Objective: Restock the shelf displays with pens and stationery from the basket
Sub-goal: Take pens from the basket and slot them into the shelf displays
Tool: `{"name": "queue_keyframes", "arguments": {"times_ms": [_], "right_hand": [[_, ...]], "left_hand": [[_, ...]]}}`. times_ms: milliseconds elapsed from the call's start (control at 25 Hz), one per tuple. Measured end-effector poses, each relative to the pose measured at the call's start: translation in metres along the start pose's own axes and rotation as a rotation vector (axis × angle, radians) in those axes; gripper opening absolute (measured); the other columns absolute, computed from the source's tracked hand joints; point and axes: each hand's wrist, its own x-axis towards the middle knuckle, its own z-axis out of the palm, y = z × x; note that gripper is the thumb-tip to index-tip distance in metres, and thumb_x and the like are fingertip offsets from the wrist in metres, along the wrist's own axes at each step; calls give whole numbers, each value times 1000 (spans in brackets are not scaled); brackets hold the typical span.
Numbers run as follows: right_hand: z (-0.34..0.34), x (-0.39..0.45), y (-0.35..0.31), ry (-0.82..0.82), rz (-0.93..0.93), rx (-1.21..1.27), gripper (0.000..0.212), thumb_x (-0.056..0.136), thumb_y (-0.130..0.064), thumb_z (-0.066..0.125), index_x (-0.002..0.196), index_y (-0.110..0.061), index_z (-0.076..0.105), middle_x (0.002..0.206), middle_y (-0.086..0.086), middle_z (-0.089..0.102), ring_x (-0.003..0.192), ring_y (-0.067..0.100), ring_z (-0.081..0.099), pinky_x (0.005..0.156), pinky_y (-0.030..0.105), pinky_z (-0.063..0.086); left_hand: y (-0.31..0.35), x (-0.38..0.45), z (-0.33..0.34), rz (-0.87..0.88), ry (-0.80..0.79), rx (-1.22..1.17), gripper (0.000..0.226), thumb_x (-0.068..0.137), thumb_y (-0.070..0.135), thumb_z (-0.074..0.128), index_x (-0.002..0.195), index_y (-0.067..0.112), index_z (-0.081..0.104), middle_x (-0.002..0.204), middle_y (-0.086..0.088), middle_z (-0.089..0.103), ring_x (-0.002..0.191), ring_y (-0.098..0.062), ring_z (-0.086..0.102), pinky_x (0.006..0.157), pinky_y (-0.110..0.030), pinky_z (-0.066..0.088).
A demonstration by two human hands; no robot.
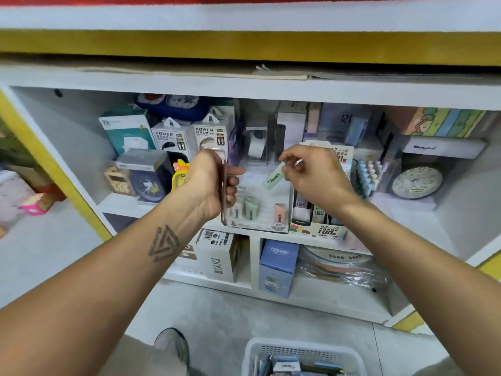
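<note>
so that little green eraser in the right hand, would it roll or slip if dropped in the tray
The green eraser looks blocky and flat-sided, so it probably won't roll. Pinched in the right hand, it seems light and stiff. Its paper sleeve may slide on the clear display tray.

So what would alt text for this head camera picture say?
A person's right hand pinches a small green eraser above a clear display tray on a white shelf, while the left hand grips a flat pinkish card. A white basket of stationery sits on the floor below.

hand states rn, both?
Left hand: grips a flat pink pack.
Right hand: pinches a green eraser.
</note>
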Motion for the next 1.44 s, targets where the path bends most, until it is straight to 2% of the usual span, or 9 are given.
{"name": "queue_keyframes", "arguments": {"times_ms": [240,360,560,680,880,1000,1160,1280,1440], "right_hand": [[38,4,2,-86,-33,-150,9,93,-12,66,101,-15,65,84,3,69,77,22,65,74,41,57],[47,2,1,-138,-38,-178,6,93,-12,68,99,-12,68,86,5,70,78,22,65,72,41,58],[54,0,-1,-184,-55,-194,9,93,-10,67,101,-11,70,91,6,72,81,20,66,76,37,57],[57,-3,0,-242,-76,-233,8,94,-10,65,99,-12,72,92,7,73,81,23,66,76,38,57],[60,-2,-1,-408,-112,-353,39,96,-4,53,128,-20,68,125,1,69,112,23,63,95,35,53],[49,1,-8,-262,68,-46,30,100,-12,56,125,-22,68,112,-2,72,95,14,66,79,24,52],[13,4,-21,-292,77,472,38,96,-4,63,131,-19,64,114,1,73,103,16,66,88,27,56],[-16,-2,-21,-353,48,551,37,94,-3,66,129,-16,66,113,5,74,100,25,66,90,34,54],[-50,-11,-4,-304,101,641,26,82,-8,74,107,-8,72,89,16,71,86,20,63,83,32,54]], "left_hand": [[-4,14,-15,96,63,-120,20,96,1,48,107,4,65,95,-10,67,86,-25,64,77,-37,55],[-5,20,-27,122,118,-20,19,96,0,51,108,5,66,91,-9,71,82,-26,67,74,-42,59],[-4,18,-32,138,108,-14,15,96,1,52,96,9,65,94,-10,71,87,-27,66,86,-49,56],[-4,17,-33,145,95,-11,16,97,1,52,105,7,65,96,-11,70,85,-27,66,77,-44,58],[-5,14,-30,154,66,27,15,94,2,59,104,9,68,88,-7,69,75,-23,66,50,-27,54],[-3,10,-22,172,64,26,12,93,0,61,93,11,65,87,-10,67,75,-23,64,57,-30,53],[-4,-5,2,177,-143,-82,20,100,-3,46,100,5,64,72,-7,65,64,-20,61,63,-35,53],[-12,-15,25,154,-361,-94,24,101,-5,37,105,1,60,63,-6,64,61,-17,57,62,-34,50],[-26,-20,49,110,-537,21,23,101,2,45,115,-1,62,87,-18,68,72,-19,63,62,-30,55]]}}
